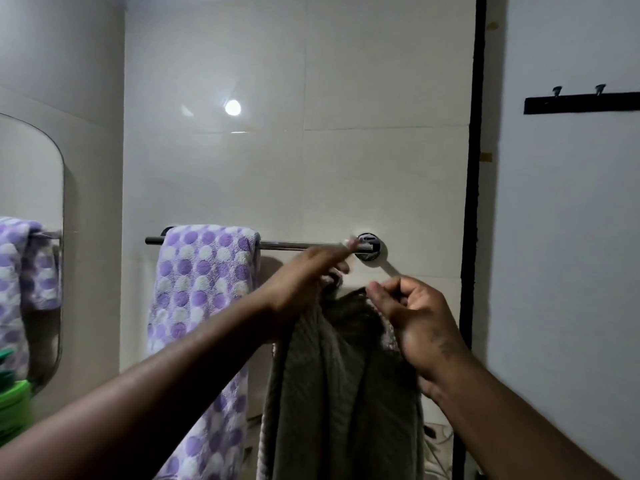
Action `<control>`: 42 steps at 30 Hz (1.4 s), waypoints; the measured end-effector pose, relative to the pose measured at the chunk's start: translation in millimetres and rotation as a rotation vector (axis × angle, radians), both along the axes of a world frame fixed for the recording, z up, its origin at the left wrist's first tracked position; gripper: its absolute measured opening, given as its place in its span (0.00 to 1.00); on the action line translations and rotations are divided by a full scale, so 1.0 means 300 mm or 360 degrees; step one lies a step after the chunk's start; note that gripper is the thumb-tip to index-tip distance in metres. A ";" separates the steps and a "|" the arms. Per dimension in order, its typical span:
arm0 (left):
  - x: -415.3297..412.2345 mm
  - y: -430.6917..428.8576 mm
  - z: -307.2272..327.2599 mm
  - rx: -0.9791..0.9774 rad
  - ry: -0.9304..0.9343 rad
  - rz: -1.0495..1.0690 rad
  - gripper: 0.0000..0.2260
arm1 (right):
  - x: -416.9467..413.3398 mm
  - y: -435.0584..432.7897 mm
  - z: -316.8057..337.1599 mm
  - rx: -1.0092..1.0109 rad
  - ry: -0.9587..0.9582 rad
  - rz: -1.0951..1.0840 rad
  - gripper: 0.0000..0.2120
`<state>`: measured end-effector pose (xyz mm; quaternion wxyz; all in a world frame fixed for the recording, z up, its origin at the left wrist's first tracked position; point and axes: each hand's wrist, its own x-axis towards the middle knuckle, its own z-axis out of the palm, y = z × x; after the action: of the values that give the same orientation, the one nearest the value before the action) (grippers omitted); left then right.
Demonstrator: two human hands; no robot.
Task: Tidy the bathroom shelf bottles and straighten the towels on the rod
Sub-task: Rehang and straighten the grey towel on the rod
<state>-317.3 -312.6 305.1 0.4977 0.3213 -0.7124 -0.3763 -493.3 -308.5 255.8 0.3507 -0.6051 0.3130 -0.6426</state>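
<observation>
Chrome rod (301, 244): there is one, running level across the tiled wall, with its round mount (369, 247) at the right end. I count two towels. The spotted towel (204, 289), purple and white dots, is draped over the left part of the rod and hangs straight down. The grey towel (329, 375) is not on the rod. It hangs from my hands just below the rod's bare right part, beside the spotted towel, with its top bunched and its length falling in folds.

One mirror (31, 202) is fixed on the left wall, and the spotted towel shows in it. On the right wall is one black hook rail (581, 103) with two metal hooks in view. A black vertical strip (476, 168) runs down between the tiles and that wall.

At the lower left edge, under the mirror, sits something of green plastic (14, 400). It is cut off by the frame, so I cannot tell whether it is a container or what is in it.

My left hand (304, 275) is closed round the bunched top of the grey towel. One finger points out toward the mount and lies blurred across the rod. My right hand (412, 320) is lower and to the right, just apart from the left. Its fingers are curled in, and thumb and forefinger pinch the towel's pale right edge, which runs on down behind my palm.
</observation>
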 end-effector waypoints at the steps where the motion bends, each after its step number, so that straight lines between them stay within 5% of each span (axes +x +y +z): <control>1: -0.009 -0.002 -0.007 -0.0200 -0.0321 0.0052 0.18 | 0.009 0.007 0.021 -0.0041 0.0019 0.0007 0.17; 4: -0.006 -0.004 -0.010 -0.0481 -0.0730 0.0271 0.13 | 0.005 0.011 0.058 -0.0006 0.0005 0.0107 0.17; 10: 0.043 -0.008 0.007 -0.0319 0.0190 0.0395 0.13 | -0.065 -0.007 0.004 0.0409 -0.0068 0.0534 0.22; 13: 0.071 -0.008 0.006 -0.0170 0.0388 0.0244 0.13 | -0.085 -0.022 -0.022 0.0385 -0.0124 0.0474 0.19; 16: 0.048 0.007 -0.024 -0.0014 0.0330 -0.0044 0.01 | -0.065 -0.029 -0.006 0.0241 -0.0150 0.0354 0.08; 22: -0.025 -0.016 -0.085 -0.0108 -0.0184 -0.0175 0.23 | -0.008 -0.017 0.061 0.0104 -0.0017 0.0261 0.12; 26: -0.011 -0.020 -0.063 -0.0210 0.0009 0.0048 0.11 | -0.039 -0.016 0.054 0.0261 0.0003 0.0475 0.20; 29: 0.024 -0.032 -0.051 -0.0322 0.0161 0.0315 0.10 | -0.068 -0.016 -0.025 0.0372 0.0339 0.0590 0.27; 31: 0.035 -0.035 -0.055 -0.0302 0.0290 0.0344 0.14 | -0.064 -0.016 -0.080 0.0317 0.0442 0.0573 0.20; 36: 0.053 -0.028 -0.073 -0.0188 0.0180 0.0122 0.11 | -0.036 -0.038 -0.087 0.0290 -0.0045 0.0368 0.14; 39: 0.027 -0.016 -0.090 -0.0076 0.0114 -0.0152 0.10 | 0.001 -0.040 -0.036 0.0053 -0.0018 0.0158 0.07; 42: -0.008 -0.011 -0.110 -0.0080 0.0062 -0.0038 0.16 | 0.039 -0.043 0.009 -0.0059 0.0028 0.0050 0.08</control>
<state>-319.7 -316.0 272.0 0.5148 0.2927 -0.7156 -0.3704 -481.6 -321.4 258.6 0.3468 -0.6220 0.2944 -0.6374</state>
